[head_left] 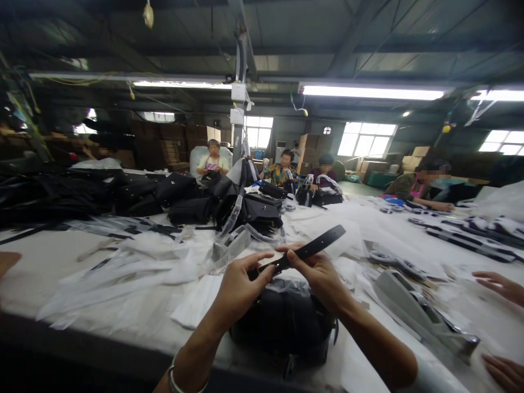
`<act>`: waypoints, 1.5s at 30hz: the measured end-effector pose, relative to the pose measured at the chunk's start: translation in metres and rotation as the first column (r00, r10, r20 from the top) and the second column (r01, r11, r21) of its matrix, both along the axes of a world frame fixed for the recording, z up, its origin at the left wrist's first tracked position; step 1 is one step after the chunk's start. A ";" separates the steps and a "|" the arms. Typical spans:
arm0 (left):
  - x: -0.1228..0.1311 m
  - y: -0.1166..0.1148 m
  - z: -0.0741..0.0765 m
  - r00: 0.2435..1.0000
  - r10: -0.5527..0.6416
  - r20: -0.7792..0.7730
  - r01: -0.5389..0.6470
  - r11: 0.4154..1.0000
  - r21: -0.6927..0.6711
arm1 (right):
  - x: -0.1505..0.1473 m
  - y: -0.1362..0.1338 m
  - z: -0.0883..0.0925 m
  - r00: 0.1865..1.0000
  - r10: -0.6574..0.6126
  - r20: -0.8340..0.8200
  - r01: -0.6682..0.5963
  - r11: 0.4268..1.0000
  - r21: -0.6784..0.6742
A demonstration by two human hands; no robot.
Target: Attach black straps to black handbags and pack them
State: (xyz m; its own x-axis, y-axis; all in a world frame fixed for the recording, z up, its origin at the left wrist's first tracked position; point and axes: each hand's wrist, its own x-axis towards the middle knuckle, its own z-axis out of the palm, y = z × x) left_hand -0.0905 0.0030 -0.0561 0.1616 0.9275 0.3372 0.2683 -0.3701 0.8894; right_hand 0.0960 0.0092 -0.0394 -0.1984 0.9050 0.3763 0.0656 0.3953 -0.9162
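Note:
Between my two hands is a black strap (325,240) with punched holes, its free end rising to the right. My left hand (241,284) pinches the strap near a small metal buckle. Thumb and fingers of my right hand (315,267) grip the strap a little farther along. Below them, at the table's near edge, sits a black handbag (282,322) with a crumpled clear plastic wrap on its top. The lower part of the strap is hidden behind my left fingers, so I cannot tell where it joins the bag.
Black bags (262,215) are heaped at the far left and centre. White wrapping sheets (143,273) lie to the left. A grey tape dispenser (417,311) stands at the right, near a co-worker's hands (501,286). Several people sit across the table.

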 end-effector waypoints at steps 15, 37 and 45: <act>0.005 -0.001 -0.006 0.991 0.102 -0.088 -0.088 0.985 0.148 | -0.012 -0.005 -0.005 0.995 -0.003 0.095 -0.002 0.999 0.047; -0.013 0.001 -0.006 0.996 -0.089 0.011 0.088 0.994 0.060 | 0.091 0.019 0.036 0.897 0.029 -0.441 -0.048 0.998 -0.032; -0.024 -0.006 -0.020 0.968 -0.066 0.244 0.048 0.996 0.078 | 0.057 0.013 0.087 0.986 0.093 -0.136 -0.076 0.990 0.121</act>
